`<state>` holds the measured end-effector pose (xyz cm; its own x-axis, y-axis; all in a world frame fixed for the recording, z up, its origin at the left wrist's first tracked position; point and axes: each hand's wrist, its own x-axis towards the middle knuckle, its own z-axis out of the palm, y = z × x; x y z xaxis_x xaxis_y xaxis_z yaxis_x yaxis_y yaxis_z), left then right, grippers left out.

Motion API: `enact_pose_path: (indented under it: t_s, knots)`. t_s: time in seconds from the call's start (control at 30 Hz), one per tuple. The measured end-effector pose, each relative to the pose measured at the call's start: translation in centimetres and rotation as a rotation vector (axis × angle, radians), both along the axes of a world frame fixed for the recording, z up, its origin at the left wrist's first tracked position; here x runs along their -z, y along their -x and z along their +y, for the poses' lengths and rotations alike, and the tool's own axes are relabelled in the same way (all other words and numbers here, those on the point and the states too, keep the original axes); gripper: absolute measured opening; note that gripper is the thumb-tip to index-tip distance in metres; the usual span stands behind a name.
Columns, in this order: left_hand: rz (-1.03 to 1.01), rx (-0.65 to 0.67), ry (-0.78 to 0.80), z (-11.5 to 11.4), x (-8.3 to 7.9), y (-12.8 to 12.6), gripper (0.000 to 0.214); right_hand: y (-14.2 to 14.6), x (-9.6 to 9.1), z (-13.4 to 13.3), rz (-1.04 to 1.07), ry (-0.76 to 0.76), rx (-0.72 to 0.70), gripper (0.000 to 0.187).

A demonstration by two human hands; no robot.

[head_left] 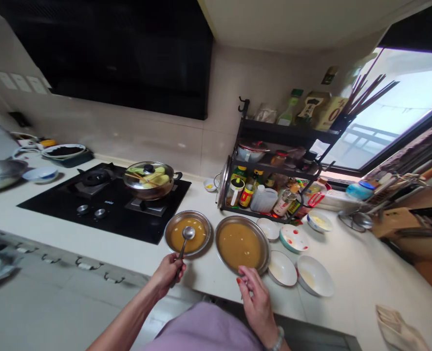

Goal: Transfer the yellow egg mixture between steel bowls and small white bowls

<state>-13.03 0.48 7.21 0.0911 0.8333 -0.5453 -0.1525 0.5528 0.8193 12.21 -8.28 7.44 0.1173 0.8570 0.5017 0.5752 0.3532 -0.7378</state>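
My left hand (170,274) is closed around the handle of a metal spoon (188,233). The spoon's round head is over a metal dish (209,225) of yellowish-brown liquid. To its right, a larger metal dish (266,239) contains similar liquid with small pale bits on top. At the near rim of this larger dish is my right hand (255,298), its fingers loosely bent and apart, with nothing visible in them. Whether its fingertips touch the rim, I cannot tell.
A lidded pan (152,190) stands on the black gas hob (109,209), with chopsticks across its top. Several bowls (282,268) stand right of the large dish. Behind them is a black rack (285,168) of bottles. A cloth (398,326) lies at the far right.
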Motion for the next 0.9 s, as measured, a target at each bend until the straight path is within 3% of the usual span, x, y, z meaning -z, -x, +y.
enact_pose_path:
  t_s: [0.2, 0.3, 0.4, 0.5, 0.73, 0.8, 0.9]
  knots:
    - [0.251, 0.262, -0.122, 1.8, -0.3, 4.2, 0.01, 0.0, 1.6, 0.1, 0.153, 0.199, 0.083, 0.031]
    - [0.377, 0.277, -0.163, 2.6, -0.6, 5.6, 0.025, -0.2, 1.9, 0.5, 0.204, 0.252, 0.1, 0.033]
    - [0.313, 0.212, -0.172, 3.2, -0.9, 6.8, 0.049, -0.7, 1.9, 0.9, 0.243, 0.289, 0.11, 0.035]
    - [0.221, 0.081, -0.18, 3.6, -1.0, 7.6, 0.048, -1.6, 1.7, 1.1, 0.263, 0.301, 0.122, 0.036]
    - [0.139, -0.482, -0.257, 4.4, 0.6, 6.7, 0.038, -4.8, 0.8, 1.3, 0.306, 0.32, 0.156, 0.044]
    - [0.171, -0.531, -0.316, 4.6, 1.1, 5.4, 0.038, -5.4, 0.6, 1.4, 0.323, 0.329, 0.164, 0.047]
    - [0.238, -0.462, -0.387, 5.2, 1.7, 3.3, 0.032, -5.8, 0.4, 1.4, 0.34, 0.336, 0.165, 0.05]
